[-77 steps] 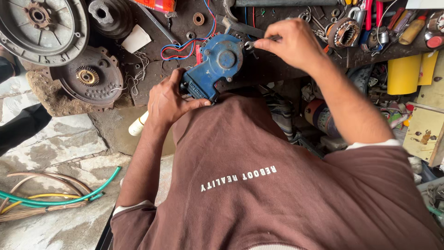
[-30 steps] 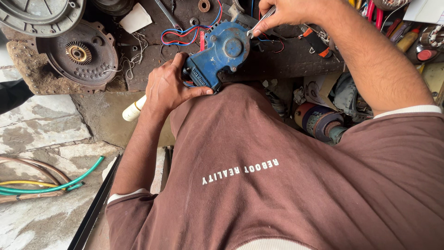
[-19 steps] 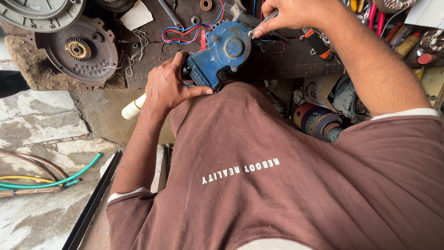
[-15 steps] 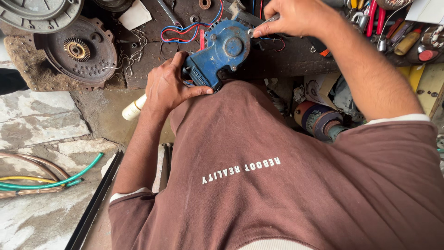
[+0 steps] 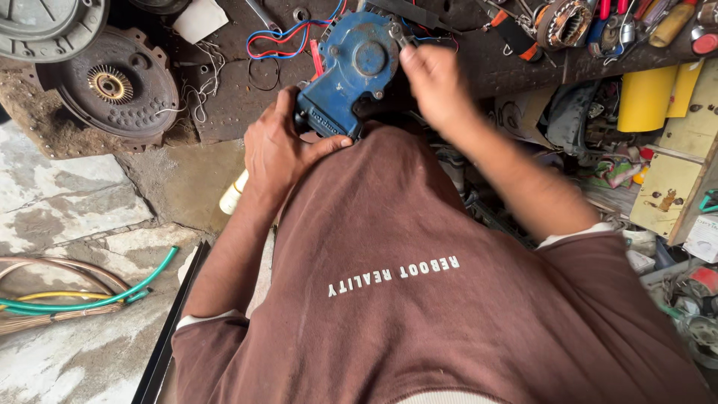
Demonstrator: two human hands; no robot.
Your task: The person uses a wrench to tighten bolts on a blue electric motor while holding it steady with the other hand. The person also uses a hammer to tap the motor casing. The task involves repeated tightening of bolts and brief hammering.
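Note:
A blue motor housing (image 5: 351, 71) rests on the dark workbench edge, against my brown shirt. My left hand (image 5: 280, 153) grips its lower left corner and steadies it. My right hand (image 5: 434, 82), blurred by motion, holds a small metal wrench (image 5: 398, 34) whose head sits on the housing's upper right. Red and blue wires (image 5: 288, 37) trail out behind the housing.
Round grey metal covers (image 5: 112, 86) lie at the upper left on the floor. Tools, a wound copper coil part (image 5: 565, 22) and screwdrivers crowd the bench at the upper right. Yellow containers (image 5: 647, 97) stand on the right. Green and yellow hoses (image 5: 90, 299) run across the stone floor.
My right hand has swung down and towards me with the wrench, from above the housing to its right side. My left hand keeps its hold on the housing.

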